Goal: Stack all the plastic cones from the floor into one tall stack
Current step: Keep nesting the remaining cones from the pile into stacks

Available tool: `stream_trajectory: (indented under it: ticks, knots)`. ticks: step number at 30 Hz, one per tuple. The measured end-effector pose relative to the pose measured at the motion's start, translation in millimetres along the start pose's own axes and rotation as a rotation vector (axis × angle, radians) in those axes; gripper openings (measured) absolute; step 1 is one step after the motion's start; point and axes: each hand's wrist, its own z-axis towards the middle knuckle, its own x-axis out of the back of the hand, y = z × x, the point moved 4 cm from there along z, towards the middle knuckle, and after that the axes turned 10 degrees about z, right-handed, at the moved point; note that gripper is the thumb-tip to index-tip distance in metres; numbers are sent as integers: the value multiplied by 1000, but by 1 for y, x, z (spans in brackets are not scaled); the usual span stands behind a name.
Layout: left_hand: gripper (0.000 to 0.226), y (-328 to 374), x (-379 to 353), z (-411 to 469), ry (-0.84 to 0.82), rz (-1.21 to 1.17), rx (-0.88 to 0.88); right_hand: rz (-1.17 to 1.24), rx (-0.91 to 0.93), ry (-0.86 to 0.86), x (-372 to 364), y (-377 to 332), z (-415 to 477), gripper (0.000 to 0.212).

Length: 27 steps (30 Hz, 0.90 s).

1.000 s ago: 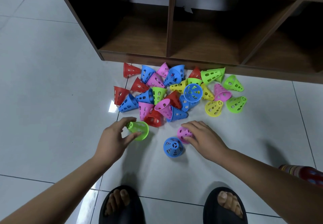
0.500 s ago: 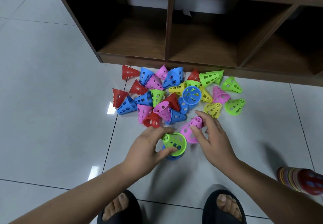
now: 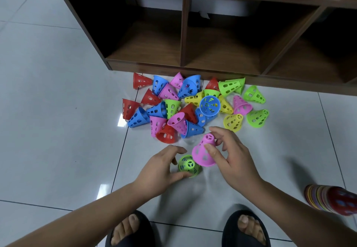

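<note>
Hands: left hand point(image 3: 164, 167) curls thumb and fingers round the green cone point(image 3: 189, 165); right hand point(image 3: 231, 156) pinches the pink cone point(image 3: 203, 152) near its narrow top.
Green cone: upright on the floor point(image 3: 58, 131), narrow end up, in front of the heap.
Pink cone: lifted, long axis leaning away from the person, mouth facing down, just right of and beyond the green cone.
Nearer hand: right.
Next move: likely level the mouth over the green tip, then lower.
Loose cones point(image 3: 193, 104): heaped along the shelf point(image 3: 183, 67) front edge.
Unsure: possibly another cone beneath the green.
</note>
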Motion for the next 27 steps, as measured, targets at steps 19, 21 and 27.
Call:
stream_trajectory:
  ticks: [19,21,27]
  knots:
    - [46,-131,147,40,131,336,233,-603,295,-209,70,21,60,32]
    - [47,-142,153,45,115,364,296,-670,280,-192,86,32,73,34]
    - [69,-152,152,68,70,362,430,-760,115,-205,90,83,90,44]
